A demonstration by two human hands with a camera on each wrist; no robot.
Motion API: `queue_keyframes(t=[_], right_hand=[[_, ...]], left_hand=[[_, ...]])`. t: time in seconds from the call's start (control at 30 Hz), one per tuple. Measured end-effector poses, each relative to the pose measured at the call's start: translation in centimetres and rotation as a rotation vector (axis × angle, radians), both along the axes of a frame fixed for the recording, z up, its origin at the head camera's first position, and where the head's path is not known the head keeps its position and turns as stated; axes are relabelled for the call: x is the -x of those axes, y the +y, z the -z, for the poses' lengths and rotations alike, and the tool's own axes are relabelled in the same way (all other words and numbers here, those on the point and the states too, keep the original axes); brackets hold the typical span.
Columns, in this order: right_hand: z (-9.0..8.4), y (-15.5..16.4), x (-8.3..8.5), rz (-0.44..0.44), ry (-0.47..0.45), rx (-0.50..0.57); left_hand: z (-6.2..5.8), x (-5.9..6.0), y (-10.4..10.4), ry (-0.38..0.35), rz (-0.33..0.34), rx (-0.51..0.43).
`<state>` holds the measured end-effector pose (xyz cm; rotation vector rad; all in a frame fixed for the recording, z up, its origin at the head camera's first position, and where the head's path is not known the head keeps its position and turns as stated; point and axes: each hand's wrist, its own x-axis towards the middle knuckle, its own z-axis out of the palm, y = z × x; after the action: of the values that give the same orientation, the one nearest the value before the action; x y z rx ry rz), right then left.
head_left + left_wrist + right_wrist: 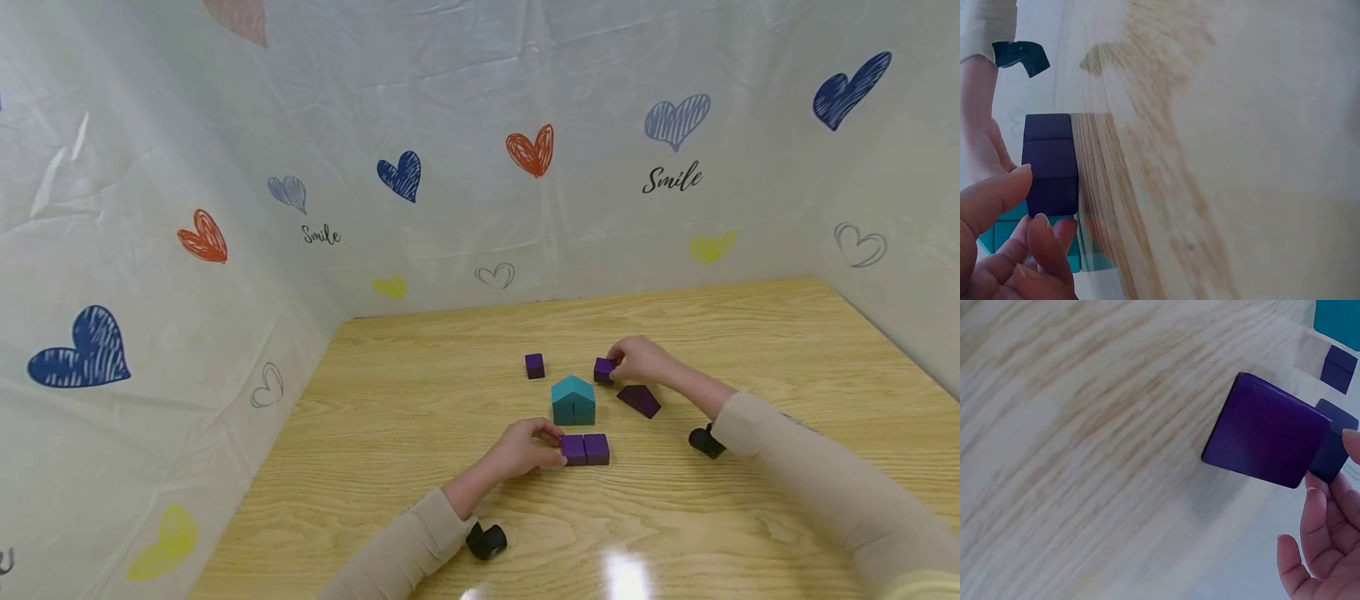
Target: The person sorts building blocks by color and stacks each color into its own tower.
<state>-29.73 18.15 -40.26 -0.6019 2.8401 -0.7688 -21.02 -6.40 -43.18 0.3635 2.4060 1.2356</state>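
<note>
Two purple cubes stand side by side near the front of the group. At the left one (573, 451) my left hand (517, 450) pinches with thumb and fingers; the right cube (597, 449) adjoins it. Farther back, my right hand (643, 361) grips another purple cube (603, 370) between thumb and fingers, also seen as a dark cube (1330, 444) in the right wrist view. Just behind the front pair sits a teal house-shaped group of blocks (573, 402) with a pointed top. A dark purple slanted block (639, 401) lies below the right hand.
One more purple cube (534, 366) stands alone at the back left of the teal blocks. Everything rests on a wood-grain table (405, 392). A white curtain (450, 233) printed with hearts hangs behind and at the sides. Black wrist mounts (486, 542) hang beneath the sleeves.
</note>
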Motion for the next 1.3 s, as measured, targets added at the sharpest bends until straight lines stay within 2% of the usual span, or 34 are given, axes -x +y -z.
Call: queue_keyframes(t=[0.3, 0.67, 0.77, 1.0, 1.3], right_hand=[[-0.9, 0.4, -1.9, -0.026, 0.019, -0.017], [-1.9, 0.1, -5.0, -0.061, -0.054, 0.044], [-1.9, 0.0, -5.6, -0.068, -0.063, 0.065], [-1.6, -0.1, -6.8, -0.115, -0.006, 0.083], [-1.5, -0.9, -8.2, -0.129, -0.023, 0.112]], left_hand=[[0.1, 0.1, 0.0, 0.014, 0.012, 0.014], [-0.1, 0.3, 0.0, 0.027, 0.016, -0.001], [-0.1, 0.2, 0.1, 0.014, 0.013, -0.006], [0.0, 0.2, 0.2, 0.002, 0.008, -0.017], [0.2, 0.1, 0.1, -0.004, 0.009, -0.027]])
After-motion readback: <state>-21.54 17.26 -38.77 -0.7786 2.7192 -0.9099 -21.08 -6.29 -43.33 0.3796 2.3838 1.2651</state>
